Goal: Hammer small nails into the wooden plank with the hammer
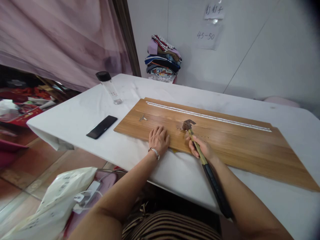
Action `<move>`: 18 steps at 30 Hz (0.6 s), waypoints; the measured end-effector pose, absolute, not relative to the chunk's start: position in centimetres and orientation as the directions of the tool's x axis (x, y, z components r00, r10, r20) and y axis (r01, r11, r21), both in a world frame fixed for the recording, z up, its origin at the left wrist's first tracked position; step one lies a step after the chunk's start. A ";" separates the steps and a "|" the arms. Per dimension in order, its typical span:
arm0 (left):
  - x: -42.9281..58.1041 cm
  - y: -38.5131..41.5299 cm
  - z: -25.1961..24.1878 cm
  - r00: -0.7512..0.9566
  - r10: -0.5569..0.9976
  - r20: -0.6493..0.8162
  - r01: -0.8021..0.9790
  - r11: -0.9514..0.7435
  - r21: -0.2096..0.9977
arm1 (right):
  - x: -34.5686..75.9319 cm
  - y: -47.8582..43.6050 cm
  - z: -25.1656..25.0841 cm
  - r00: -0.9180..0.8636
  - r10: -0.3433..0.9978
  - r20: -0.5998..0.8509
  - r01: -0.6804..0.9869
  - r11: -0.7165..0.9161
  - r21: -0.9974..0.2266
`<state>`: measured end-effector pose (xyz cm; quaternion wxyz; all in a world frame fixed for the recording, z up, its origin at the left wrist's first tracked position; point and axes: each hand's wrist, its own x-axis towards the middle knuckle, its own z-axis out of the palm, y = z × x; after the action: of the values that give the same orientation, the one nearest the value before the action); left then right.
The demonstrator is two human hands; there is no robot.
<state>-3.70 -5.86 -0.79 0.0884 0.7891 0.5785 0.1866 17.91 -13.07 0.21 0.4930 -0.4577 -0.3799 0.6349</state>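
Note:
A long wooden board [225, 143] lies on a white table [82, 113]. My left hand [158, 139] rests flat on the board's near edge, fingers stretched out, a bracelet on the wrist. My right hand [201, 147] is closed round the shaft of a claw hammer [197, 146], close to its head. The hammer head [188, 124] touches the board beside a row of small dark dots, perhaps nails or holes. The black grip runs back along my forearm. A few loose nails [143, 118] lie on the board's left end.
A white strip [207, 116] runs along the board's far edge. A black phone [102, 126] and a clear bottle with a black cap [110, 87] stand left of the board. Folded clothes [163, 58] are stacked against the wall. A white bag [57, 200] sits on the floor.

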 end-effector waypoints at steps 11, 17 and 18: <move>-3.7 -5.8 -0.8 0.270 0.942 0.201 0.877 -0.326 0.352 | 17.9 -13.1 0.2 -0.081 0.975 -0.209 -0.286 -0.223 -0.932; -3.7 -5.8 -1.0 0.278 0.928 0.248 0.867 -0.354 0.351 | 18.1 -13.0 0.0 -0.121 0.968 -0.220 -0.296 -0.247 -0.923; -3.8 -5.8 -1.0 0.277 0.927 0.252 0.866 -0.355 0.352 | 18.1 -13.0 0.0 -0.119 0.969 -0.215 -0.300 -0.242 -0.923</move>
<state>-3.75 -5.81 -1.03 0.0724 0.7958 0.5634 0.2097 18.09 -13.03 -0.03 0.4895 -0.4482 -0.3734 0.6481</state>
